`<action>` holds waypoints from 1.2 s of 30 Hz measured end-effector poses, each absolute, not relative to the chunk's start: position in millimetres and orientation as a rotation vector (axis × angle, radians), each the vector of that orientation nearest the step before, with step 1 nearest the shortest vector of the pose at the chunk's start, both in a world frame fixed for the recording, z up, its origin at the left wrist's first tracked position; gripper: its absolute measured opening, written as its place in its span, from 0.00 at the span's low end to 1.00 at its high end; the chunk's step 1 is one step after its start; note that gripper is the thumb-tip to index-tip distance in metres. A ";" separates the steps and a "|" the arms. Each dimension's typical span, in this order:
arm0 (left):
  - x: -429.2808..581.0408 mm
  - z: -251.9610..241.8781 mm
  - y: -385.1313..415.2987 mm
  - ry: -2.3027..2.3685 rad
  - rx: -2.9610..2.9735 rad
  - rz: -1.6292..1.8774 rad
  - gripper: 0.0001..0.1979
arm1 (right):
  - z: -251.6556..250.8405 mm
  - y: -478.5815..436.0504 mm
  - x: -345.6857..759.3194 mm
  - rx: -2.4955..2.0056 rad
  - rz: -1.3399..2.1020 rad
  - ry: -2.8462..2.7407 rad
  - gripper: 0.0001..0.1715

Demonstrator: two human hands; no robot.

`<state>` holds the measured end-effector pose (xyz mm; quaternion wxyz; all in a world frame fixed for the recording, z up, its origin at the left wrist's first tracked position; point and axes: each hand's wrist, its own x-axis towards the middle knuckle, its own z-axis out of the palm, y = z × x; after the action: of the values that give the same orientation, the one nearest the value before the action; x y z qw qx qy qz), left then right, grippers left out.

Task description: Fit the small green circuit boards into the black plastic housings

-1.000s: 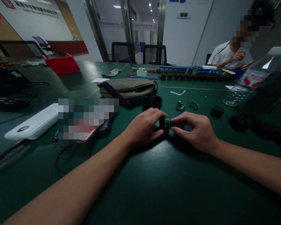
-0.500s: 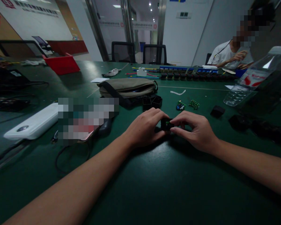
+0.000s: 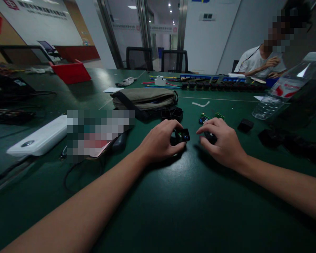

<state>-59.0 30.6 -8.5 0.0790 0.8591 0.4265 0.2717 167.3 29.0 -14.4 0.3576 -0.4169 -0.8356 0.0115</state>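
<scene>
Near the middle of the green table, my left hand has its thumb and fingers around a small black housing with green and blue parts showing inside. To its right, my right hand is curled over a dark object, partly hidden by the fingers. A gap separates the two hands. Just beyond my right hand lie a green circuit board and a small board with a blue part. Black open boxes sit behind my left hand.
A grey-green bag lies behind the hands. On the left are a white power bank and a red bin. A bottle and black blocks stand right. Across the table sits a person.
My right hand has come away from the black housing and moved right, with its fingers further apart. The housing, still in my left hand, now shows its open face more.
</scene>
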 end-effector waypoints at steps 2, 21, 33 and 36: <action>-60.2 -8.6 31.8 1.329 2.542 0.793 0.16 | -16.5 30.0 167.2 -1.246 -0.056 -2.257 0.09; -59.0 -9.2 32.8 1.371 2.503 0.717 0.17 | -18.2 35.1 167.6 -1.067 0.191 -2.305 0.10; -60.2 -10.3 33.8 1.365 2.483 0.697 0.17 | -19.0 36.6 167.4 -1.132 0.253 -2.360 0.14; -60.4 -10.5 33.9 1.356 2.481 0.699 0.16 | -17.6 36.5 167.5 -1.140 0.264 -2.367 0.13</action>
<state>-60.4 33.9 -10.5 0.1143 0.8462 0.4626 0.2383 167.5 36.5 -17.6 0.2480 -0.4184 -0.8683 0.0969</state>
